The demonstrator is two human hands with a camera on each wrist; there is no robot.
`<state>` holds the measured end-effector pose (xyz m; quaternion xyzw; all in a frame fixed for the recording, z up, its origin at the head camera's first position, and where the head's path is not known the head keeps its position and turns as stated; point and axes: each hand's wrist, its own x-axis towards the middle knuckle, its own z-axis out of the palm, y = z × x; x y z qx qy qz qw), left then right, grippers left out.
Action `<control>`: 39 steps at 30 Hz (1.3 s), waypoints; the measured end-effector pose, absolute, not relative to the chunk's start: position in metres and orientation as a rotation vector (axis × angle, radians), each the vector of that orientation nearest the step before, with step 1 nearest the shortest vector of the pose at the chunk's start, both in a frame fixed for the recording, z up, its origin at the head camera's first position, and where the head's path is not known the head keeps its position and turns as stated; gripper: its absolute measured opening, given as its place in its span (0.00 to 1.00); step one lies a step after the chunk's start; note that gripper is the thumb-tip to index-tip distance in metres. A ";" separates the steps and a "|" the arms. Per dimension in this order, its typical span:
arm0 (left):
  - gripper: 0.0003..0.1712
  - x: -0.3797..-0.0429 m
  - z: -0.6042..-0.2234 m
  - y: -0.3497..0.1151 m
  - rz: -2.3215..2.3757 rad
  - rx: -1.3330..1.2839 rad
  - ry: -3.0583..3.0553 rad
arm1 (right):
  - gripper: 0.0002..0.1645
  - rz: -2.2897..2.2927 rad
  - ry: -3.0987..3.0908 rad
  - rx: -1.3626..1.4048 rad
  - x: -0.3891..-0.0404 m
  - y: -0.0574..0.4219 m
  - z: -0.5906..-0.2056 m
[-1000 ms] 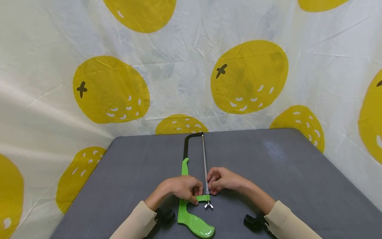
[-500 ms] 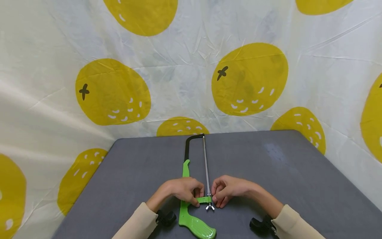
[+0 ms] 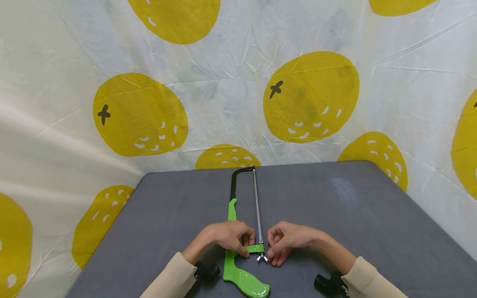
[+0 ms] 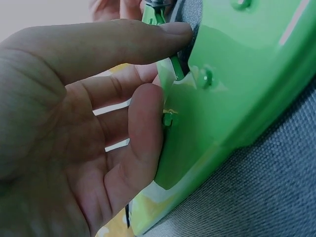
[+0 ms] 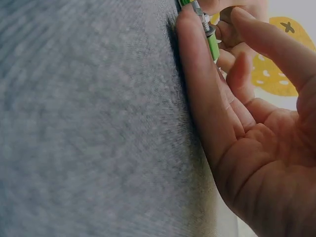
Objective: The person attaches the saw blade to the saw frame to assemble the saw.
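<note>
A hacksaw lies flat on the table, its green handle (image 3: 246,282) nearest me and its black frame end (image 3: 233,186) pointing away. Along its right side runs the thin metal blade (image 3: 257,207). My left hand (image 3: 232,236) holds the green crossbar between thumb and fingers; the left wrist view shows the green frame (image 4: 237,84) close beside those fingers. Just right of the silver wing nut (image 3: 262,258), my right hand (image 3: 288,240) is loosely bent and holds nothing visible. In the right wrist view, the little finger (image 5: 202,94) lies along the table, near the metal screw (image 5: 204,19).
The grey table (image 3: 179,203) extends around the saw and ends at a hanging cloth (image 3: 223,103) printed with yellow fruit. A black wrist mount (image 3: 207,272) sits under the left forearm, and another mount (image 3: 329,284) under the right.
My right hand has moved away from the blade's near end, toward me and slightly right, to beside the wing nut. My left hand keeps its hold on the crossbar.
</note>
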<state>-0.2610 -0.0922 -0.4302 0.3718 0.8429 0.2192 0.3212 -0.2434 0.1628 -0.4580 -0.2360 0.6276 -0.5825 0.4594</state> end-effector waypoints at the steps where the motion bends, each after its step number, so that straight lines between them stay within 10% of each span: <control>1: 0.10 -0.261 -0.430 -0.092 0.577 0.976 2.214 | 0.08 -1.427 1.532 -0.576 -0.243 0.164 -0.458; 39: 0.10 -0.262 -0.429 -0.092 0.562 1.008 2.236 | 0.16 -1.298 1.583 -0.562 -0.234 0.154 -0.460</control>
